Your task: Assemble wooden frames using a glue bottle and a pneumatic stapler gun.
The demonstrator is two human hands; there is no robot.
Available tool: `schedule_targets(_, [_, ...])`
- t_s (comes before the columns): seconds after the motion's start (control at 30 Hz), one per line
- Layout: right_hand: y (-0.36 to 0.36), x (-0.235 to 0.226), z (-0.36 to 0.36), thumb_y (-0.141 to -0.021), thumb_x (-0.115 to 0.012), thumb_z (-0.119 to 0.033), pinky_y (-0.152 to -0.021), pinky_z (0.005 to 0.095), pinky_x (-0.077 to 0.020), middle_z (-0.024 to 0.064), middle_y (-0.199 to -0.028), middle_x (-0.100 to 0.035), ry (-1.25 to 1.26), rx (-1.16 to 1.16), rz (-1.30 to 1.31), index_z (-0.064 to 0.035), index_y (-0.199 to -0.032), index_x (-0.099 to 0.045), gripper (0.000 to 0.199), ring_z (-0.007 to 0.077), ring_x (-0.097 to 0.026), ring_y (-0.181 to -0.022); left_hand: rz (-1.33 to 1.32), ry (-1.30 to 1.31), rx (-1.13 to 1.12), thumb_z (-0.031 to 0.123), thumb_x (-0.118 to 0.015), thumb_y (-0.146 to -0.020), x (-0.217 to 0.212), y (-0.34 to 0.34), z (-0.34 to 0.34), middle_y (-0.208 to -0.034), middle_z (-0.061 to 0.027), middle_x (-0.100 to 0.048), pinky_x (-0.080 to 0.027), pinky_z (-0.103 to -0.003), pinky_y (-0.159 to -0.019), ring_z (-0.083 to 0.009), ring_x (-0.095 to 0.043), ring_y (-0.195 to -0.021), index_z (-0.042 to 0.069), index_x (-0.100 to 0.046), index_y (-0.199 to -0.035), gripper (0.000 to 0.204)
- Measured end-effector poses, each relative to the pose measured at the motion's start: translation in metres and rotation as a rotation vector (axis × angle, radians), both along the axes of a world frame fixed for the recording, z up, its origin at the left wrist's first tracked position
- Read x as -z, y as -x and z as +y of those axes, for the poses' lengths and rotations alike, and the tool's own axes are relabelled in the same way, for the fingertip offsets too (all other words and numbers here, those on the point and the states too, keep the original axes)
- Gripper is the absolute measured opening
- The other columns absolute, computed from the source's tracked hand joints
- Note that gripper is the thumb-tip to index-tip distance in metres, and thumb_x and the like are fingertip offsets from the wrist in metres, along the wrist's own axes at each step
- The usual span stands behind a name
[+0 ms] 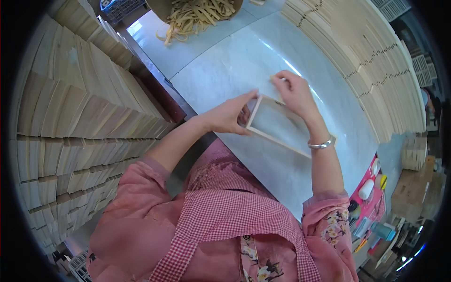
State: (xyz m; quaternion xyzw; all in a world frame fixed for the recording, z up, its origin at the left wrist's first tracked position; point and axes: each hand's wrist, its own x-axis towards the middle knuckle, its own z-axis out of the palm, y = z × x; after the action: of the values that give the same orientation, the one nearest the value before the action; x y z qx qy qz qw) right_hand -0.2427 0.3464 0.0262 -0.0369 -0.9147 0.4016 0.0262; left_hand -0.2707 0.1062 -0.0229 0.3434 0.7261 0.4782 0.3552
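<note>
A shallow rectangular frame of pale wood (254, 113) is tilted over the light table, its inside open to the tabletop. My left hand (228, 114) grips its left end, with the thumb and fingers on either side of the corner. Above the frame's far rail, my right hand (296, 94) is closed in a pinch, slightly blurred. A small yellowish piece (272, 78) shows at its fingertips; most of it is hidden. My right forearm covers part of the frame's right end.
Tan strips (199, 19) spill from a brown container (160, 8) at the far left of the table (221, 61). Tall stacks of thin wooden pieces stand left (56, 89) and right (361, 56). A white bottle (366, 189) and small tools lie on a pink surface at lower right.
</note>
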Motion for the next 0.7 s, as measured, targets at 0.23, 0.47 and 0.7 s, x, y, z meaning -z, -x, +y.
schedule_targets(0.23, [-0.035, -0.006, -0.026, -0.094, -0.064, -0.015, -0.059, 0.0286, -0.041, 0.0032, -0.069, -0.06, 0.004, -0.282, -0.04, -0.0017, -0.097, -0.073, 0.016, 0.0146, -0.047, -0.061, 0.07, -0.163, -0.048, 0.003, -0.088, -0.064, 0.013, -0.008, 0.004, -0.12, -0.0157, -0.06, -0.053, -0.031, -0.075, -0.0226, -0.06, -0.083, 0.0, -0.028, -0.155, 0.109])
schedule_targets(0.47, [-0.081, -0.021, -0.052, -0.09, -0.068, -0.019, -0.061, 0.0336, -0.0451, 0.0086, -0.072, -0.064, -0.329, -0.231, 0.049, -0.0015, -0.093, -0.072, 0.019, 0.0236, -0.055, -0.061, 0.278, -0.096, 0.008, 0.017, -0.093, -0.059, 0.013, 0.0, 0.004, -0.126, -0.0153, -0.061, -0.053, -0.035, -0.083, -0.0263, -0.061, -0.09, 0.0, -0.038, -0.15, 0.108])
schedule_targets(0.7, [-0.146, 0.0, -0.105, -0.09, -0.067, -0.02, -0.064, 0.0376, -0.049, 0.0097, -0.078, -0.067, -0.441, -0.163, 0.133, -0.0046, -0.088, -0.07, 0.016, 0.0312, -0.062, -0.07, 0.735, -0.055, 0.048, 0.038, -0.094, -0.053, 0.025, 0.014, 0.015, -0.129, -0.016, -0.061, -0.048, -0.041, -0.096, -0.0331, -0.059, -0.105, 0.002, -0.047, -0.141, 0.106])
